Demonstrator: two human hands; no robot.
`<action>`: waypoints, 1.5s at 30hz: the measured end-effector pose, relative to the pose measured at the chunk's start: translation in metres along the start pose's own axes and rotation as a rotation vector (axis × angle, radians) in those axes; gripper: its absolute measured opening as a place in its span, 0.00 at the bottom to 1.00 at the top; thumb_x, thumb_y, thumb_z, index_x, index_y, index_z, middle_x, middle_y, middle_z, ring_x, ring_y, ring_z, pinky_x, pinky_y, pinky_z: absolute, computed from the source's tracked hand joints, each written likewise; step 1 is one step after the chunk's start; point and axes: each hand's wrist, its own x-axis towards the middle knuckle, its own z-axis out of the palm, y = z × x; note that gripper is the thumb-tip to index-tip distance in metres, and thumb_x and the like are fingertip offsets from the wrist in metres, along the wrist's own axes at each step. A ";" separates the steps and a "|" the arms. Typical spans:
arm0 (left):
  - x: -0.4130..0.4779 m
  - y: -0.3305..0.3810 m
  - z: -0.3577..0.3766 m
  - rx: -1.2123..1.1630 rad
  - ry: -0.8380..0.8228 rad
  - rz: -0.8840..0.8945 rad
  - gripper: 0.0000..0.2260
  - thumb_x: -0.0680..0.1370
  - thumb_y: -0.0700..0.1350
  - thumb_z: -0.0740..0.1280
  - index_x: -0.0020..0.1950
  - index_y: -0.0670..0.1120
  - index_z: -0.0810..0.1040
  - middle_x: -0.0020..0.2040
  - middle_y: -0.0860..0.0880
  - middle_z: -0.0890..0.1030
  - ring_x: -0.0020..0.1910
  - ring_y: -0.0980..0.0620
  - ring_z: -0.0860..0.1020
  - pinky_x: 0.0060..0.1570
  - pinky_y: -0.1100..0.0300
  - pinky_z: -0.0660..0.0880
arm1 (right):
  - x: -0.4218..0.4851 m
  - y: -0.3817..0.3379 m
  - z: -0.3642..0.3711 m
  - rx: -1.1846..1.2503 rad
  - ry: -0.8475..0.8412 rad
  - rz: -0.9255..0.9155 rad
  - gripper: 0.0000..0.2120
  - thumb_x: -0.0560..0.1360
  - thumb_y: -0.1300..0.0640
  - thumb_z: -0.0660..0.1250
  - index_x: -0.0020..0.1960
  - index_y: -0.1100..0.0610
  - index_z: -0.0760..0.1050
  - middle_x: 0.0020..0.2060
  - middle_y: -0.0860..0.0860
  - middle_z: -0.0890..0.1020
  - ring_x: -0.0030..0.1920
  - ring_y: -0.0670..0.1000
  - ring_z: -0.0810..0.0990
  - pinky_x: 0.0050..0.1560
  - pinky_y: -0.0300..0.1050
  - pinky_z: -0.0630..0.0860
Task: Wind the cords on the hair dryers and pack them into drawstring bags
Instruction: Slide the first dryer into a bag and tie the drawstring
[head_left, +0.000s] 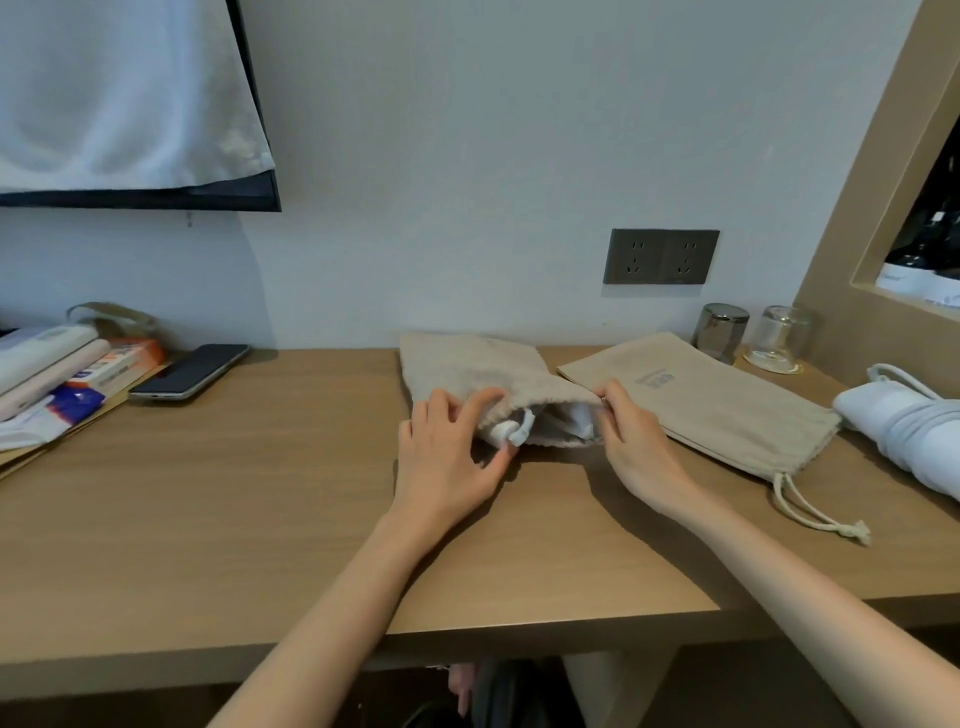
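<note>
A beige drawstring bag (467, 366) lies in the middle of the wooden table (260, 499), mouth toward me. A white hair dryer (511, 432) is mostly inside it, with its end showing at the mouth. My left hand (449, 452) grips the left side of the bag's mouth around the dryer end. My right hand (631, 439) pinches the right edge of the mouth. A second, flat beige drawstring bag (711, 402) lies to the right, its cord (810, 512) trailing toward me. Another white hair dryer (904, 426) rests at the table's far right edge.
A phone (189, 371) and a stack of books and packets (62, 379) sit at the left. Two glass tumblers (753, 332) stand by the wall under a dark socket plate (661, 256). A wooden cabinet (878, 249) rises on the right.
</note>
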 end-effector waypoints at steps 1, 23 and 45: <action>0.001 -0.002 0.000 -0.011 -0.009 -0.001 0.24 0.72 0.62 0.66 0.66 0.61 0.68 0.49 0.53 0.66 0.49 0.51 0.67 0.45 0.59 0.63 | -0.004 -0.001 -0.002 0.018 0.009 -0.014 0.06 0.82 0.59 0.54 0.49 0.56 0.68 0.35 0.49 0.74 0.33 0.43 0.71 0.32 0.37 0.65; 0.012 -0.023 -0.036 -0.563 -0.135 -0.252 0.09 0.77 0.42 0.67 0.51 0.44 0.68 0.36 0.51 0.78 0.28 0.61 0.74 0.26 0.67 0.68 | 0.028 -0.032 -0.024 0.225 0.116 0.218 0.04 0.82 0.62 0.54 0.53 0.61 0.66 0.39 0.55 0.74 0.29 0.49 0.76 0.28 0.39 0.72; 0.187 0.041 -0.103 -1.180 0.123 -0.393 0.10 0.76 0.31 0.57 0.41 0.46 0.69 0.36 0.48 0.69 0.37 0.53 0.69 0.61 0.41 0.73 | 0.133 -0.096 -0.117 0.865 0.474 0.368 0.09 0.80 0.64 0.56 0.43 0.56 0.71 0.36 0.52 0.74 0.33 0.49 0.76 0.26 0.38 0.78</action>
